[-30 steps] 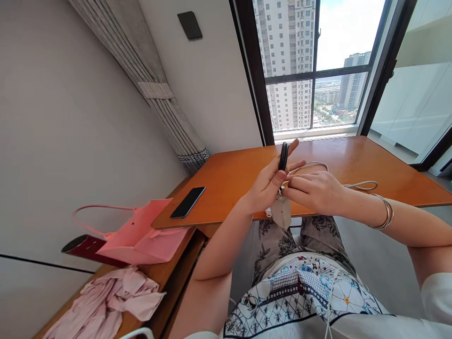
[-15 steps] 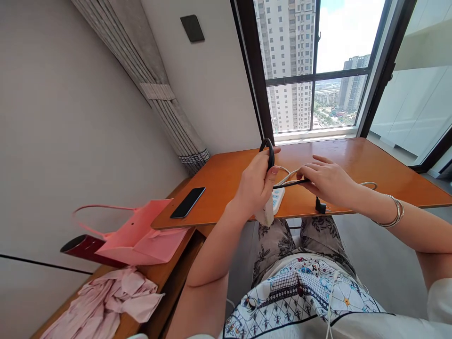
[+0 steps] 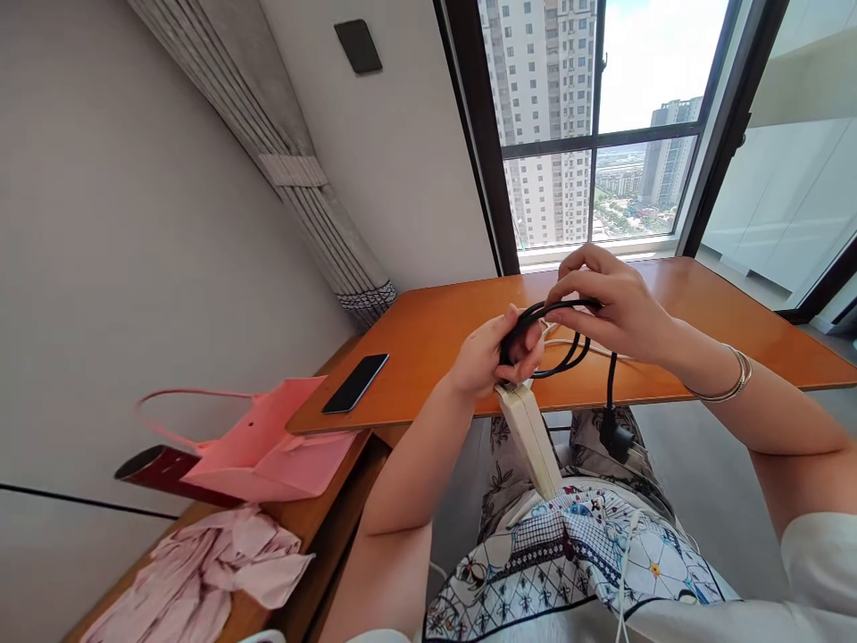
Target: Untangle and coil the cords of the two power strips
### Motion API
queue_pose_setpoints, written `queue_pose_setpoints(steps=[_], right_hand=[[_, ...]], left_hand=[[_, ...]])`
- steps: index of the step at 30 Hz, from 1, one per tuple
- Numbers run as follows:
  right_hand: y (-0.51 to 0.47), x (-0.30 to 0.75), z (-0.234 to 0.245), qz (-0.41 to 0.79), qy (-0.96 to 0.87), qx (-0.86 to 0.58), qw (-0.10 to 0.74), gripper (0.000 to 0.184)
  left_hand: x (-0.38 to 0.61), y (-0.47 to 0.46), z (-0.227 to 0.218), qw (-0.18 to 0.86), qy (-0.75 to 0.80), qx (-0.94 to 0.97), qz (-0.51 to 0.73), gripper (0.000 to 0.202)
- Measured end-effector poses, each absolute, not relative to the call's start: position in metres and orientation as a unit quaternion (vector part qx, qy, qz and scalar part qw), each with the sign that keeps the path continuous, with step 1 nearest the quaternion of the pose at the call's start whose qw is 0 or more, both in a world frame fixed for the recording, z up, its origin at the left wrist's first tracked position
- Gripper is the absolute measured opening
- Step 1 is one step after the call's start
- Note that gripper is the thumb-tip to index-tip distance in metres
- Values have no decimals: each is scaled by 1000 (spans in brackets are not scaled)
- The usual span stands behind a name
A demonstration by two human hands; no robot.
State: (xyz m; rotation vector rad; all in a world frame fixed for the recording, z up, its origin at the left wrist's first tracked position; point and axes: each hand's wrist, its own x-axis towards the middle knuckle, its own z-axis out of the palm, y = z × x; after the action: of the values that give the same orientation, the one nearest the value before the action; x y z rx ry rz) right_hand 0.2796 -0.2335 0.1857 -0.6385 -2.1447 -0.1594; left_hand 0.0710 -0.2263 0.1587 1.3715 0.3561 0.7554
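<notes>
A black power cord (image 3: 534,314) lies in loops, gripped at one end of the coil by my left hand (image 3: 487,355), its thumb on top and fingers curled beneath. Just under that hand hangs an off-white power adapter (image 3: 530,444), tilted down over the lap. My right hand (image 3: 619,299) pinches the cord's loop at its far side, fingers bent. From there the cord drops to a black plug (image 3: 617,438) dangling past the table's front edge. White cable (image 3: 612,356) lies on the table behind the hands, partly hidden.
On the orange-brown table (image 3: 428,335) a black phone (image 3: 356,384) lies to the left. A pink bag (image 3: 268,446), a dark red cylinder (image 3: 157,469) and a crumpled pink cloth (image 3: 214,563) are on the lower wooden surface at left. A window stands beyond the table.
My right hand has risen and now holds the looped cord nearer my left hand. The adapter has swung into fuller view below, and the plug hangs lower, off the table edge.
</notes>
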Motion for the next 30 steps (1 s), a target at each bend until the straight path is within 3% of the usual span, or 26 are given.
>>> queue_pose_setpoints(steps=[7,14,19,24,30], right_hand=[[-225,280,176,-13,-881,-300,364,35],[-213,279,173,23,-873,-313,373,29],[-199,278,164,177,-848,-288,408,31],[-187,281,132,394,-765,-248,446,50],[-196,282,84,410,-791,-235,390,41]], left_hand=[[75,-227,155,715,126,597,342,56],[78,-221,153,758,165,531,340,45],[84,-222,150,797,176,470,336,48],[87,-222,150,780,162,443,412,52],[81,-220,162,705,170,420,546,51]])
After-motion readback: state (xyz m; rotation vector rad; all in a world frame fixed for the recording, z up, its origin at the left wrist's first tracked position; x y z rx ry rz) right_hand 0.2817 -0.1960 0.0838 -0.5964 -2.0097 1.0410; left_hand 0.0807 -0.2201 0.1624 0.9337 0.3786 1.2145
